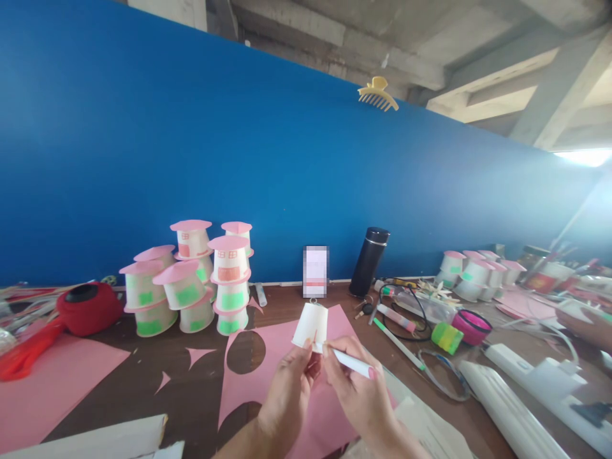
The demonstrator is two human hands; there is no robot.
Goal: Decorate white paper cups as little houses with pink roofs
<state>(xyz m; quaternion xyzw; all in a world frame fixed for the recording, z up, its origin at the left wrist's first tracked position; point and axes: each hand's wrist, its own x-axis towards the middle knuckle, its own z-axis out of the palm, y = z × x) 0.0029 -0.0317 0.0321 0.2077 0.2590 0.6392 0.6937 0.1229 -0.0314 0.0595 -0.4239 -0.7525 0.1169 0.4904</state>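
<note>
A white paper cup [312,322], turned with its wide rim toward me, is pinched at the rim by my left hand [289,386]. My right hand [354,389] grips a white marker pen [352,363] with a pink end, its tip against the cup near the rim. Short reddish lines show on the cup beside the tip. Beneath both hands lies a sheet of pink paper [272,357] with round holes cut from it. To the left, several paper cup houses [229,258] with pink paper roofs stand stacked, some bearing green patches and red-drawn windows.
Behind the cup stand a phone-like upright screen [315,271] and a black bottle [370,261]. A red tape-like roll [88,309] sits left. Cords, a green pen [399,344] and a white power strip [540,382] clutter the right, near another person's hand [586,325].
</note>
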